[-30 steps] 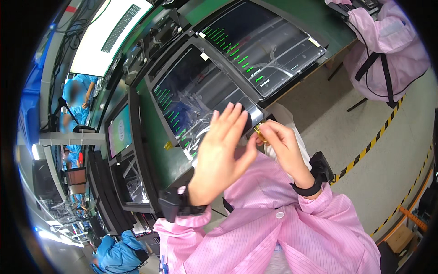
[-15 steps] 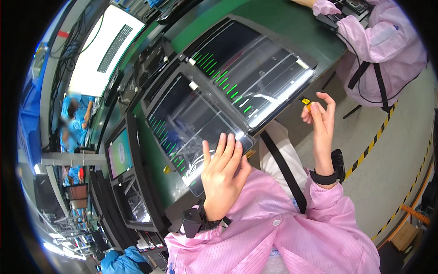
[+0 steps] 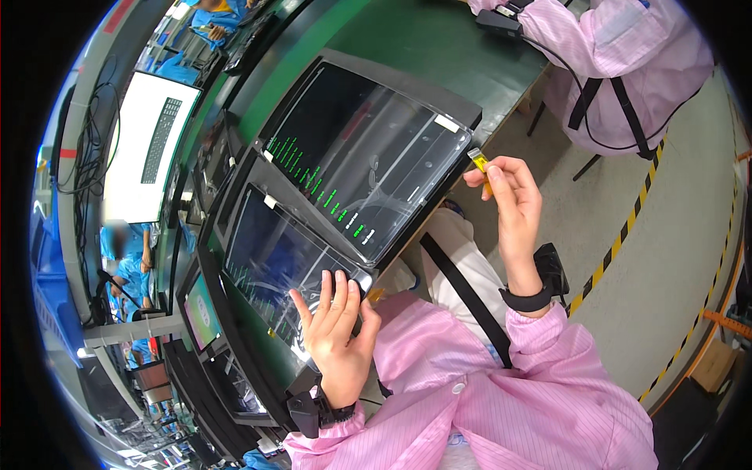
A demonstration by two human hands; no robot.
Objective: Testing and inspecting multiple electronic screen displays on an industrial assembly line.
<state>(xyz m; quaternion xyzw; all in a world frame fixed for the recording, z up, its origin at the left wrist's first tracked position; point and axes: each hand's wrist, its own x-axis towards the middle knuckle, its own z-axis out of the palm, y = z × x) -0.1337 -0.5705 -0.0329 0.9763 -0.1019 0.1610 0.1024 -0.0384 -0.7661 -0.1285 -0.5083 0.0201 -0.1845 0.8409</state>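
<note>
Two flat screen panels lie side by side in dark trays, the right panel [image 3: 368, 149] with rows of green text lit, the left panel [image 3: 274, 254] behind wrinkled clear film. My left hand [image 3: 338, 333] lies on the near corner of the left panel, fingers stretched out and holding nothing. At the near right corner of the right panel, my right hand [image 3: 513, 200] pinches a small yellow strip with a silvery end [image 3: 479, 161] between thumb and fingers. I cannot tell whether that strip is joined to the panel.
Both trays rest on a green-topped table [image 3: 423, 47]. Another person in a pink smock [image 3: 603, 70] sits at the far right. A bright monitor [image 3: 149, 149] stands at the left, with a smaller lit screen [image 3: 205, 317] in a black frame nearer me. Yellow-black tape [image 3: 627, 227] marks the floor.
My view has shifted, so the panels sit lower and further left. The right hand has brought the yellow strip nearer the right panel's corner. My left hand remains on the left panel.
</note>
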